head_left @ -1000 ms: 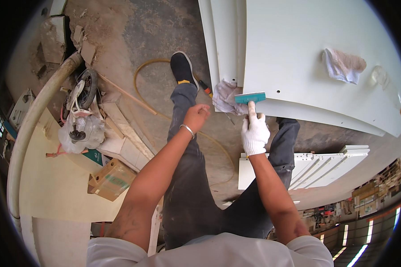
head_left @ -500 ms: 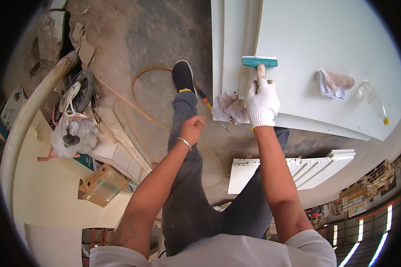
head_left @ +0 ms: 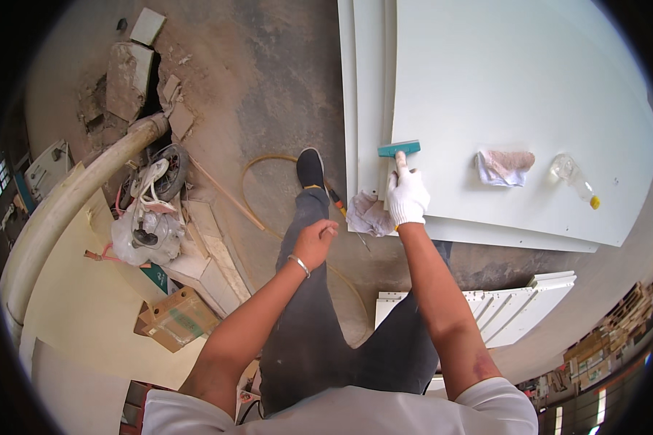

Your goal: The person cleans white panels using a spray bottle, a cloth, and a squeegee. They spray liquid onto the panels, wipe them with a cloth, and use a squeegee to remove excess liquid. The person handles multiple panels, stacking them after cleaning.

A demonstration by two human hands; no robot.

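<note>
My right hand, in a white knitted glove, is closed round the handle of a teal scraper, its index finger stretched along the top. The scraper's wide head lies at the left edge of the top white panel, across the step down to the panels beneath. Beside the glove, a crumpled greyish rag hangs at the stack's near left corner. Bare except for a silver bangle, my left hand hovers over my left leg with its fingers curled in and nothing visible in them.
A folded cloth and a clear plastic bottle with a yellow cap lie on the top panel. More white panels lie nearby at right. A yellowish hose loops over the floor; an open cardboard box and thick pipe stand left.
The whole view has shifted. Against the panels, the scraper in my right hand has come slightly nearer to me and the rag. My left hand stays curled over my leg.
</note>
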